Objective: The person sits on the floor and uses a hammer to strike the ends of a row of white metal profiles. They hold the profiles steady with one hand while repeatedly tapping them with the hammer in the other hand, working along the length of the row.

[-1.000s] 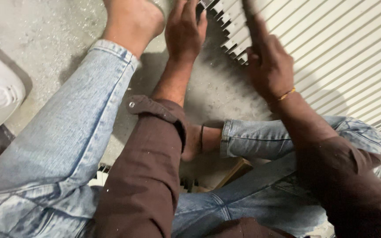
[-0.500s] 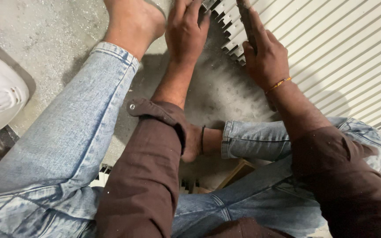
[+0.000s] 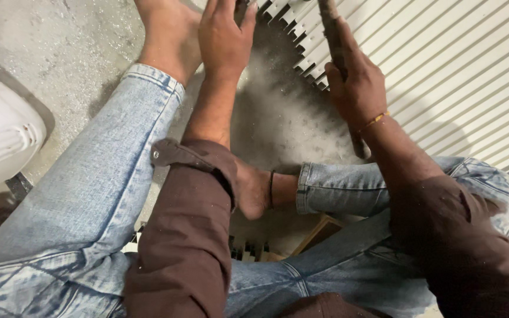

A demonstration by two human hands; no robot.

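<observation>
I sit on a dusty concrete floor (image 3: 60, 53) in blue jeans and brown sleeves. A white ribbed panel (image 3: 455, 65) lies at the top right, its cut edge jagged. My left hand (image 3: 225, 41) presses down on that jagged edge at the top centre, fingertips cut off by the frame. My right hand (image 3: 354, 88), with a thin bracelet at the wrist, grips a dark rod-like tool (image 3: 331, 23) that lies across the panel's edge. Pale dust (image 3: 278, 112) covers the floor between my hands.
My bare left foot (image 3: 169, 29) rests beside my left hand, and my right foot (image 3: 254, 188) is tucked under my left forearm. A white rounded object (image 3: 1, 135) stands at the left. A wooden piece (image 3: 319, 232) shows under my right leg.
My right hand has shifted a little along the panel's jagged edge with the tool. My left hand has stayed on the panel.
</observation>
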